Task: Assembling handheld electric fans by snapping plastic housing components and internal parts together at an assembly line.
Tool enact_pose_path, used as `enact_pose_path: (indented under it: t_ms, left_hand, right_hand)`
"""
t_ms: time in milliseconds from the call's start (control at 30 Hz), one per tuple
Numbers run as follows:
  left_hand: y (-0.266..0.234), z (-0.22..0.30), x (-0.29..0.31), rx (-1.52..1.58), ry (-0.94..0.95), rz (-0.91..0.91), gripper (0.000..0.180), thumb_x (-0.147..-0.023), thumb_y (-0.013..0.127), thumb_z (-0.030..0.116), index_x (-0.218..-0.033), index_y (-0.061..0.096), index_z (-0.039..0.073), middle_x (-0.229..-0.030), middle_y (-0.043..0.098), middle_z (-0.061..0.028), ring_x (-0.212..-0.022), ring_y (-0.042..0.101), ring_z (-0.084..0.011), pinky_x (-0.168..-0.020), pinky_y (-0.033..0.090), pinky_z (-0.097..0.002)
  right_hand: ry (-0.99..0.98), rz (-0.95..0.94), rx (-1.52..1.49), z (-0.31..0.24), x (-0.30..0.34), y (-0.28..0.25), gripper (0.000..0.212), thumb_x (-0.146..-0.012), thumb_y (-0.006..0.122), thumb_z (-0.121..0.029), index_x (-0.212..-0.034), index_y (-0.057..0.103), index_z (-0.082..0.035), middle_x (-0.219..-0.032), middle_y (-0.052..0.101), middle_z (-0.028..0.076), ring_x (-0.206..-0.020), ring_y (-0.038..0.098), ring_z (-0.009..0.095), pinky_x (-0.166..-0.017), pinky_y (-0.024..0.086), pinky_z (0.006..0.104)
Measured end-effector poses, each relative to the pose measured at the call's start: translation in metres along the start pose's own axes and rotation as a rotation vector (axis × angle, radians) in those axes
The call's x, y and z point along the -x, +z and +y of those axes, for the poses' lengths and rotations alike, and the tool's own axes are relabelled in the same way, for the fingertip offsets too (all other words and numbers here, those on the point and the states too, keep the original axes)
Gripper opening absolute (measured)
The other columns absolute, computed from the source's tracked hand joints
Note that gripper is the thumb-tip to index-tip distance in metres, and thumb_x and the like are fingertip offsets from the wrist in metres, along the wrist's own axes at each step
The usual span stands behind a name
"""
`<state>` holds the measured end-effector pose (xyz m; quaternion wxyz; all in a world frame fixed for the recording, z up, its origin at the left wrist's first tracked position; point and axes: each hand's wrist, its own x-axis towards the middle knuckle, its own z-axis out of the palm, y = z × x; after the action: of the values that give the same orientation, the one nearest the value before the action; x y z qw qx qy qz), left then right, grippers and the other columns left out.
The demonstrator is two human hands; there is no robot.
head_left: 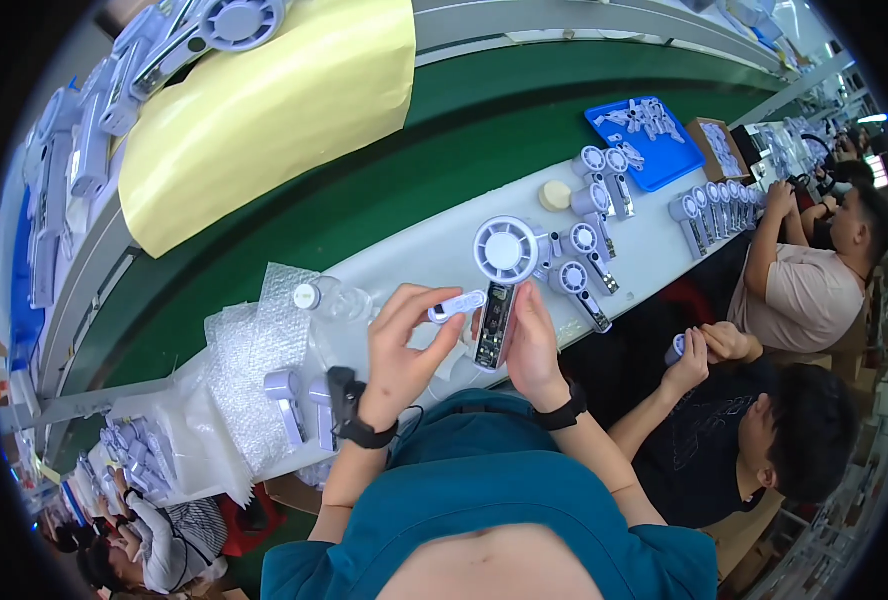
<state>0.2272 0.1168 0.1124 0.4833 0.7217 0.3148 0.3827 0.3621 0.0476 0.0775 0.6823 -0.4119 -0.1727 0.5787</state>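
We are gripping a pale purple fan (501, 295) with our right hand (535, 345), to the right of the clear bottle (340, 299), and its handle is showing dark insides. With our left hand (404, 335) we are pinching a small pale part (457, 306), between the bottle and the fan. Bubble wrap (254, 350) is lying left of the bottle. More fans (573, 278) and a blue tray (670, 177) are resting farther right of it.

I'm standing in what looks like a factory workshop. People (804, 290) work side by side along a long white counter (419, 248) by a wide green strip (264, 245). Lots of little fans (714, 210) look the same, one open fan (499, 305) shows its insides, and a blue tray (666, 178) holds loose bits (654, 122).
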Motion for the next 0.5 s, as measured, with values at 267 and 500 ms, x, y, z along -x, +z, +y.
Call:
enact_pose_path:
  t_ms: [267, 500]
  left_hand:
    - [-0.012, 0.015, 0.017, -0.107, -0.031, -0.15, 0.027, -0.065, 0.072, -0.003, -0.091, 0.064, 0.0, -0.074, 0.056, -0.0066, -0.067, 0.056, -0.0146, -0.061, 0.045, -0.0242]
    - [-0.003, 0.01, 0.026, -0.108, 0.078, 0.048, 0.027, -0.063, 0.075, -0.001, -0.088, 0.064, -0.002, -0.073, 0.058, -0.0067, -0.067, 0.057, -0.0122, -0.061, 0.045, -0.0228]
  right_hand:
    - [-0.132, 0.001, 0.117, 0.002, 0.024, 0.019, 0.03, -0.097, 0.032, -0.031, -0.114, 0.039, -0.007, -0.101, 0.051, 0.005, -0.095, 0.051, 0.013, -0.084, 0.039, 0.0282]
    - [-0.194, -0.033, 0.093, 0.005, 0.034, 0.028, 0.031, -0.096, 0.035, -0.029, -0.118, 0.036, -0.008, -0.111, 0.048, 0.004, -0.103, 0.046, 0.012, -0.09, 0.035, 0.0285]
